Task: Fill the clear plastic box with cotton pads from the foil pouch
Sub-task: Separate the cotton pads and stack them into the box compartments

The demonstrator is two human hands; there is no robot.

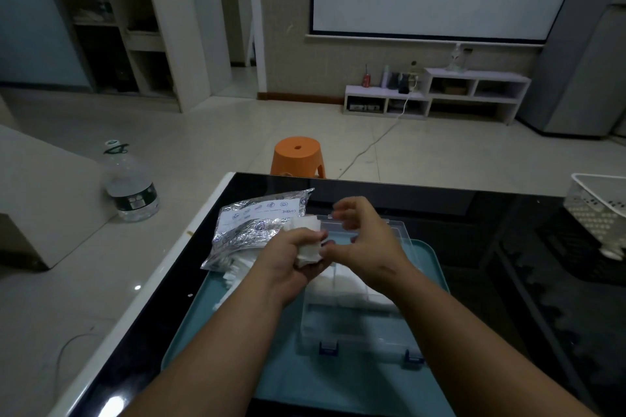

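Note:
My left hand [291,257] grips a stack of white cotton pads [310,239] just above the far end of the clear plastic box [352,318]. My right hand [359,234] hovers beside the stack with its fingers loosely curved and holds nothing; its thumb nearly touches the pads. The box lies open on a teal tray [233,322], with white pads in its far compartments and two blue latches at its near edge. The silver foil pouch [250,223] lies at the tray's far left, and more pads spill from its mouth.
The tray sits on a glossy black table [508,247] with a white left edge. A white perforated basket [599,210] stands at the table's right. On the floor beyond are an orange stool [298,156] and a large water bottle [130,183].

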